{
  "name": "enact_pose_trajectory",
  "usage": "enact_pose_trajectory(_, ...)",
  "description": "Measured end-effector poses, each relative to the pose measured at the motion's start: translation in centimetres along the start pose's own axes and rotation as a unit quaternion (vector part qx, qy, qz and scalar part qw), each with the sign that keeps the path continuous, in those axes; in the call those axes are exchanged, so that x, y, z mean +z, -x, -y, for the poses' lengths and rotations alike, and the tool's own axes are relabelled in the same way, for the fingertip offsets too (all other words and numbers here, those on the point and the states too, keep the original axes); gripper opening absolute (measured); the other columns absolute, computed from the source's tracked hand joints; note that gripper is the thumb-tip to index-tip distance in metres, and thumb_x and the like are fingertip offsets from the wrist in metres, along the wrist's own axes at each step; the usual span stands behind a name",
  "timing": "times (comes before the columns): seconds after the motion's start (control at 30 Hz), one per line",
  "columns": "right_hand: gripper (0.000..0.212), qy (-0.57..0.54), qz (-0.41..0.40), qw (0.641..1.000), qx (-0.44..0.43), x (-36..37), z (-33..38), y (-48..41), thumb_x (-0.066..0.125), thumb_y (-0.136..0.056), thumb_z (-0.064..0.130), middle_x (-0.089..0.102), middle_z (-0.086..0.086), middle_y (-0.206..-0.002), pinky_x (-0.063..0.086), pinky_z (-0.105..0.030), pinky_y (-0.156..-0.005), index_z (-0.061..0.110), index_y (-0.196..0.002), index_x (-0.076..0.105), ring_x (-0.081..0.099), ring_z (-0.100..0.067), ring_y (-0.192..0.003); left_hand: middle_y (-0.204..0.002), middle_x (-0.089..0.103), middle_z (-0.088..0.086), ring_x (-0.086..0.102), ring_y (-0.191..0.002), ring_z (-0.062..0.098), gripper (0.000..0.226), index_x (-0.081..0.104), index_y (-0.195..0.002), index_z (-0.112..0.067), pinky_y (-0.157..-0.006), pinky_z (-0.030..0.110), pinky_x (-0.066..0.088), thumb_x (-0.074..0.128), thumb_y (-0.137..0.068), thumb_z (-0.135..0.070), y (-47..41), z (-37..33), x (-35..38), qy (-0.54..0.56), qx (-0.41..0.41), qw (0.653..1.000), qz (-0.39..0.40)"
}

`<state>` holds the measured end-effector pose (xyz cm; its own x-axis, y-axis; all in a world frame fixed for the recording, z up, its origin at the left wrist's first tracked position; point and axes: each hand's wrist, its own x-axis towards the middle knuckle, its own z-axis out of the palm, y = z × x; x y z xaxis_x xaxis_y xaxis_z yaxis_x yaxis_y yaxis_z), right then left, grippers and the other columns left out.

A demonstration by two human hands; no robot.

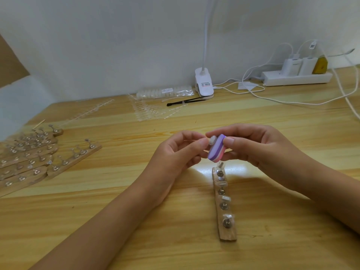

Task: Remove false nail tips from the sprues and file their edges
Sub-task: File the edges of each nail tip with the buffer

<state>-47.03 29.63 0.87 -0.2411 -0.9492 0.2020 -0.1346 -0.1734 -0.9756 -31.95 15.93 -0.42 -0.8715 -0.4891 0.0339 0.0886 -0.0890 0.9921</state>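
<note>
My left hand [179,152] pinches a small clear false nail tip [212,140] between thumb and fingertips. The tip lies against the purple face of a small purple-and-pink buffer block [216,150], which my right hand [259,147] grips between thumb and fingers. Both hands hover above the wooden table. Just below them lies a wooden holder strip [226,205] with metal studs, several of which carry clear nail tips. Clear sprues with nail tips [148,112] lie spread out at the back of the table.
More wooden holder strips [39,160] with studs and tips are stacked at the left. At the back stand a bag of nail tips [165,92], black tweezers [185,102], a white clip lamp [204,84], a power strip [296,76] and loose white cables [282,98].
</note>
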Motion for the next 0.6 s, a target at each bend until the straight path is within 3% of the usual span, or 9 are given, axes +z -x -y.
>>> enact_pose_trajectory(0.1,0.028,-0.011,0.003,1.0,-0.001,-0.04,-0.08,0.0,0.06,-0.091,0.027,0.074,-0.009,-0.108,0.055,-0.024,-0.084,0.019,-0.116,0.071,0.07,-0.024,-0.102,-0.099,0.076,-0.001,0.069,-0.088,0.007,0.028,0.074,-0.102,-0.032,-0.078,0.018,0.053,0.075,-0.074,-0.038,0.06,0.12,-0.06,-0.013,0.014,1.0,0.018)
enact_pose_trajectory(0.27,0.026,-0.042,-0.027,0.999,-0.001,0.0,-0.35,-0.13,0.068,-0.085,0.024,0.074,-0.012,-0.103,0.056,-0.025,-0.08,0.016,-0.11,0.069,0.072,-0.025,-0.094,-0.107,0.075,0.0,0.068,-0.098,0.008,0.027,0.075,-0.102,-0.033,-0.091,0.028,0.048,0.072,-0.076,-0.038,0.11,0.14,-0.05,-0.025,0.02,0.999,0.029)
enact_pose_trajectory(0.6,0.021,-0.007,-0.028,1.0,0.003,-0.06,-0.09,-0.1,0.064,-0.084,0.026,0.074,-0.006,-0.093,0.056,-0.022,-0.074,0.02,-0.103,0.073,0.072,-0.017,-0.085,-0.089,0.073,-0.004,0.067,-0.087,0.007,0.012,0.072,-0.082,-0.034,-0.078,0.019,0.05,0.075,-0.07,-0.037,0.01,0.26,-0.23,-0.036,0.016,0.998,0.042)
